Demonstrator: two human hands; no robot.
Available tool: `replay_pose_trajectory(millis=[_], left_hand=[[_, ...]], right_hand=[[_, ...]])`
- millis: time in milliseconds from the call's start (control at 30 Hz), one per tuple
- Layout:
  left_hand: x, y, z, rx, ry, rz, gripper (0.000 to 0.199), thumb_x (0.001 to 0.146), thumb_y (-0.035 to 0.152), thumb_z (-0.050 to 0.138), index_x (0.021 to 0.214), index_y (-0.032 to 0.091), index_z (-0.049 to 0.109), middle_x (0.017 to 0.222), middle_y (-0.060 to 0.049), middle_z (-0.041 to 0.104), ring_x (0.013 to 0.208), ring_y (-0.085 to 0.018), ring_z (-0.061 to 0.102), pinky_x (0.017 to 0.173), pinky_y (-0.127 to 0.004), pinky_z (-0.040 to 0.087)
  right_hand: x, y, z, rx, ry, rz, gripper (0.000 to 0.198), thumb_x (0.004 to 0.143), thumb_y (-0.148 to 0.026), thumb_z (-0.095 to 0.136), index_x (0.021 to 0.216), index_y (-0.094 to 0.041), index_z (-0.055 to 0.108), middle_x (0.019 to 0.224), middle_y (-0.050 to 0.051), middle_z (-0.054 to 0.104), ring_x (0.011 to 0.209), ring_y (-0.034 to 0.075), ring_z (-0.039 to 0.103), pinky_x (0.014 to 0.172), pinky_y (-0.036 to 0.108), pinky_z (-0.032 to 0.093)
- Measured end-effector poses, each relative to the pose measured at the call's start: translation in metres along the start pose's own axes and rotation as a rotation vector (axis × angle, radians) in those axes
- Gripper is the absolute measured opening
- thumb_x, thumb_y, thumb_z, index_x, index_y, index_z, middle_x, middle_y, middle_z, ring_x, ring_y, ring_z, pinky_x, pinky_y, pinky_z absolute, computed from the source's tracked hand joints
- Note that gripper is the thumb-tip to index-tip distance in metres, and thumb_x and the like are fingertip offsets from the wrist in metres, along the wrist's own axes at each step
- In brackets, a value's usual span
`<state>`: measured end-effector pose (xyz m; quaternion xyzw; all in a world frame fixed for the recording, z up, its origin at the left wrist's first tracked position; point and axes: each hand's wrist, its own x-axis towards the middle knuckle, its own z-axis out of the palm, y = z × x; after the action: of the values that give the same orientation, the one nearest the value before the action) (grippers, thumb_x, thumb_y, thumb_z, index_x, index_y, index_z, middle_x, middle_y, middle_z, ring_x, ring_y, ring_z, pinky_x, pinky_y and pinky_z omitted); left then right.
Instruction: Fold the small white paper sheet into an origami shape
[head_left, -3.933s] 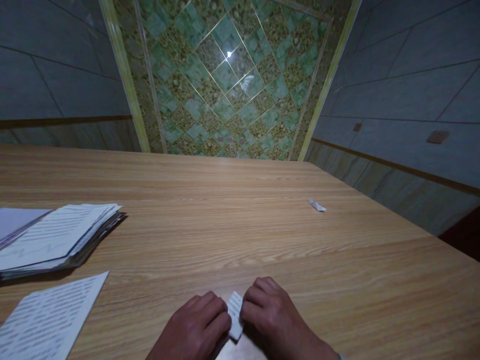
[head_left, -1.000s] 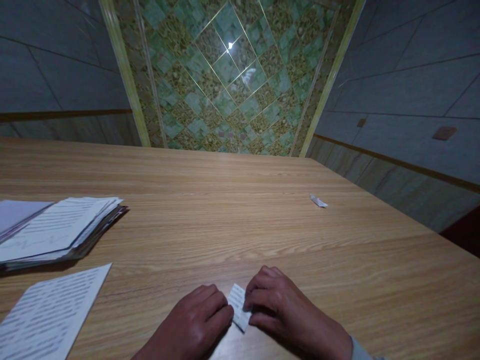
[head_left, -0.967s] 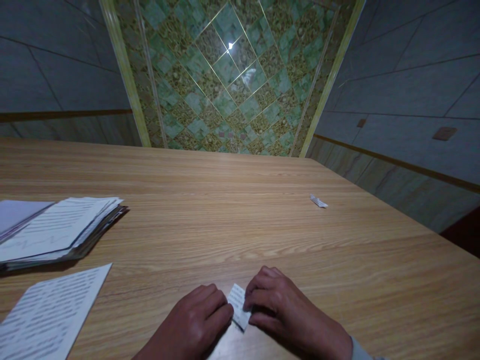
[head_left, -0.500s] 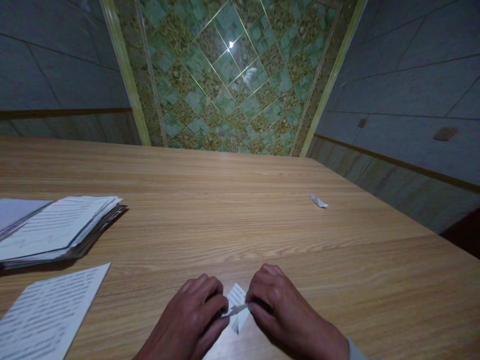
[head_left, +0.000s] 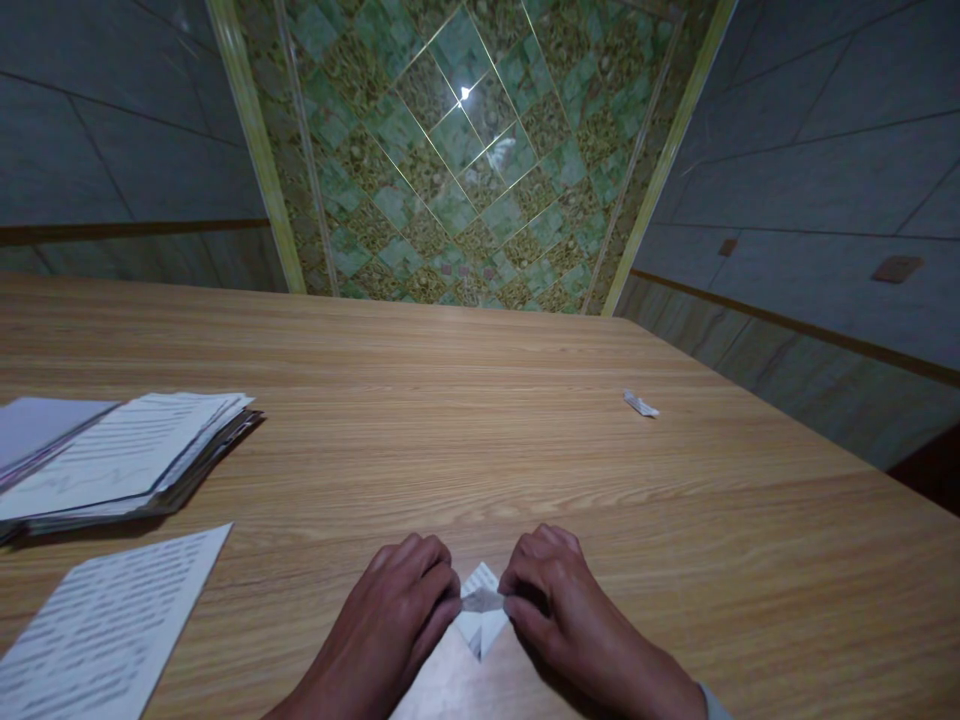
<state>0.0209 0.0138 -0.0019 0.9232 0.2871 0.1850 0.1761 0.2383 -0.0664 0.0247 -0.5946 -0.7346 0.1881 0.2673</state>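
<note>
Dim, bluish toward both sides. Glares white off the green tiled wall [head_left: 397,200] at top centre (with a hazier patch just below). Shines softly on the table [head_left: 420,430], bottom centre. Shadowed beneath the paper stack [head_left: 127,450] and right hand [head_left: 551,585]. Stretched near the edges; illegibly soft on the printed sheet [head_left: 120,610], lower left.

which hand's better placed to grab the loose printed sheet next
Probably the left hand: it is nearer the printed sheet, with the right hand beyond the folded paper. Both hands pinch that paper, so the left must let go first.
</note>
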Motion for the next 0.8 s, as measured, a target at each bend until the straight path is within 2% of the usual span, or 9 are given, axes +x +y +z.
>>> replay_pose_trajectory(millis=[167,367,600,800], left_hand=[[0.002,0.008,-0.002,-0.02,0.005,-0.068,0.011,0.097,0.017,0.058,0.088,0.021,0.063,0.096,-0.004,0.063,0.09,-0.026,0.059,0.079,-0.04,0.045],[0.004,0.01,-0.003,0.001,-0.012,-0.144,0.012,0.094,0.014,0.058,0.086,0.021,0.063,0.095,-0.004,0.063,0.091,-0.026,0.06,0.08,-0.042,0.045],[0.005,0.01,0.001,0.033,0.025,-0.153,0.011,0.09,0.013,0.063,0.082,0.021,0.063,0.094,-0.004,0.063,0.091,-0.026,0.06,0.082,-0.042,0.046],[0.006,0.007,0.002,0.069,0.051,-0.166,0.013,0.085,0.01,0.066,0.077,0.019,0.062,0.093,-0.005,0.064,0.09,-0.028,0.061,0.08,-0.041,0.047]], right_hand=[[0.002,-0.002,0.001,-0.057,0.02,0.039,0.015,0.09,-0.009,0.071,0.081,-0.018,0.064,0.086,-0.001,0.063,0.092,0.018,0.056,0.094,0.036,0.035],[0.005,-0.003,0.009,-0.173,0.051,0.065,0.017,0.09,-0.008,0.071,0.08,-0.018,0.062,0.086,0.0,0.064,0.09,0.019,0.057,0.097,0.039,0.035],[0.005,-0.008,0.018,-0.258,0.12,0.107,0.014,0.085,-0.011,0.073,0.076,-0.019,0.064,0.084,0.001,0.065,0.09,0.021,0.058,0.097,0.04,0.037],[0.006,-0.009,0.02,-0.305,0.105,0.125,0.01,0.083,-0.013,0.073,0.078,-0.018,0.067,0.086,0.003,0.067,0.092,0.023,0.058,0.097,0.041,0.038]])
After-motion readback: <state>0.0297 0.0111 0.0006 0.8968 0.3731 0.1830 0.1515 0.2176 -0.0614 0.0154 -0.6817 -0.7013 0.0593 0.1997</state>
